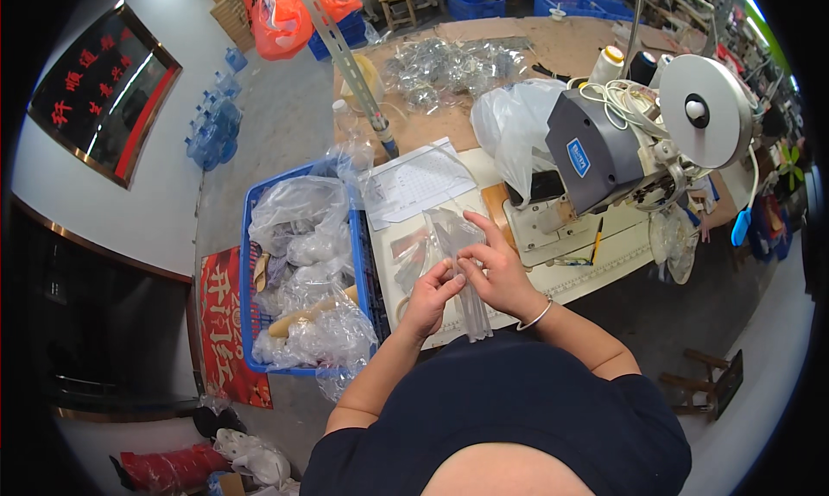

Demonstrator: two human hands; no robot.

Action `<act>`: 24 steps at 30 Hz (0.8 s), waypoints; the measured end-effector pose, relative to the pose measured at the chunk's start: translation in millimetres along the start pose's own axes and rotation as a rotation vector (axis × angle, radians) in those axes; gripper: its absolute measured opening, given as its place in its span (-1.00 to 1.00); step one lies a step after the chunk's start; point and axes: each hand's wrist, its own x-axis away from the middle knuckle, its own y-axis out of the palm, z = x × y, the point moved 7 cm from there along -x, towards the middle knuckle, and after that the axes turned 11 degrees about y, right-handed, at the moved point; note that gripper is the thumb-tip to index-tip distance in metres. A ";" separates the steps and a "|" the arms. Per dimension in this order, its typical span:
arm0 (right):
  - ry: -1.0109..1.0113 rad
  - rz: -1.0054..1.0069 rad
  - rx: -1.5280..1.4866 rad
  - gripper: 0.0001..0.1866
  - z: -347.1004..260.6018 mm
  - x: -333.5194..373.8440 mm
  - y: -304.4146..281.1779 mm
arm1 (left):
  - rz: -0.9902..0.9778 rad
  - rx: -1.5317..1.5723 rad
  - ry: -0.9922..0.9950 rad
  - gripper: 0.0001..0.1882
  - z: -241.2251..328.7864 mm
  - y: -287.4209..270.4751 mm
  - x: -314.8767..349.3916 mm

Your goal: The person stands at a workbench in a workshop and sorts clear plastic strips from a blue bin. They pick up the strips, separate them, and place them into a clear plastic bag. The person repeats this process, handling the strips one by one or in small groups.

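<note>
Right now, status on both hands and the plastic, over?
Left hand and right hand both pinch clear plastic strips over the white table. Sewing machine to the right, blue crate of bags to the left. Nothing blocking.

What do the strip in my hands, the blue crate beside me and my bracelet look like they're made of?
The strip, held by the left hand and right hand, looks like clear soft plastic film: see-through and glossy. The blue crate seems rigid moulded plastic, with a matte, uniform colour. The bracelet looks like polished metal, thin and silvery, though that is uncertain.
</note>
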 end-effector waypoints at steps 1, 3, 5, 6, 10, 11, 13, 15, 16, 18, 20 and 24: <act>-0.012 0.013 0.011 -0.90 0.4 -0.1 -0.1 | -0.001 0.003 0.004 -0.61 -1.2 -1.2 -0.2; -0.037 0.038 0.032 -0.91 2.9 -0.5 0.0 | -0.005 -0.006 0.012 -0.61 -0.7 -0.5 -0.6; 0.002 0.003 0.009 -0.90 4.9 -1.2 0.8 | -0.010 -0.027 0.022 -0.61 1.8 2.7 -1.0; 0.020 -0.017 -0.002 -0.89 5.2 -1.3 1.5 | -0.017 -0.036 0.016 -0.60 -0.3 1.1 -1.2; 0.041 -0.009 -0.008 -0.82 5.0 -2.5 0.8 | -0.053 -0.307 0.080 -0.50 -2.1 1.7 -2.2; 0.028 0.030 0.003 -0.80 5.5 -1.6 0.8 | -0.057 -0.435 0.117 -0.45 -1.2 6.8 -2.7; -0.018 0.035 0.076 -0.65 8.3 1.2 5.4 | 0.013 -0.673 0.290 -0.36 10.1 18.9 -0.6; 0.025 -0.034 -0.032 -0.55 -1.3 2.6 13.8 | 0.079 -0.671 0.325 -0.30 11.9 18.1 -3.5; 0.052 -0.068 -0.084 -0.50 -9.0 3.6 15.9 | 0.104 -0.546 0.278 -0.29 7.5 13.2 -7.3; 0.074 -0.145 -0.282 -0.37 -19.2 1.4 25.0 | 0.145 -0.297 0.237 -0.24 2.6 -7.9 -10.3; 0.067 -0.112 -0.440 -0.35 -16.8 -2.3 27.5 | 0.173 -0.058 0.239 -0.19 -3.5 -37.7 -12.7; -0.021 -0.310 0.069 -0.41 12.4 -8.2 49.3 | 0.143 0.299 0.270 -0.29 53.2 -68.1 -9.2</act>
